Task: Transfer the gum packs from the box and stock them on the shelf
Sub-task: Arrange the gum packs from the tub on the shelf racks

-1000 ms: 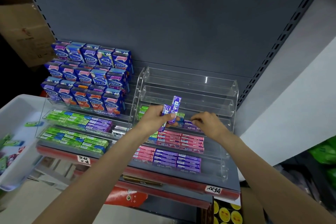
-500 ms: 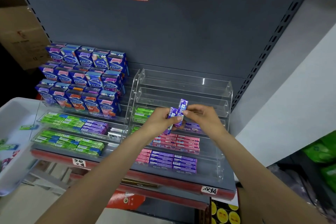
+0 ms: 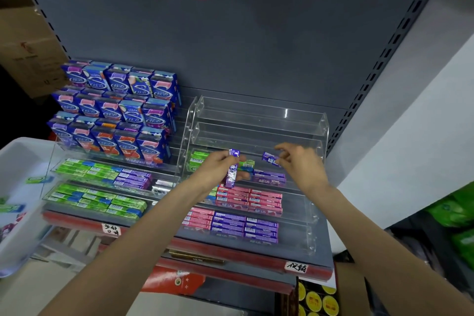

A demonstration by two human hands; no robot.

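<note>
1. Behind everything stands a dark grey metal shelf (image 3: 256,46) bearing a clear acrylic tiered rack (image 3: 259,123).
2. At my left sits a white plastic box (image 3: 18,161) with loose packs inside.
3. My left hand (image 3: 218,169) grips an upright purple gum pack (image 3: 232,170) before the rack's middle tier.
4. My right hand (image 3: 300,164) pinches a second small purple gum pack (image 3: 269,157) just above the purple packs lying on that tier.

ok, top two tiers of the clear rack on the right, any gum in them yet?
No: the top two tiers of the clear rack show only bare acrylic, while gum packs fill tiers lower down.
</note>
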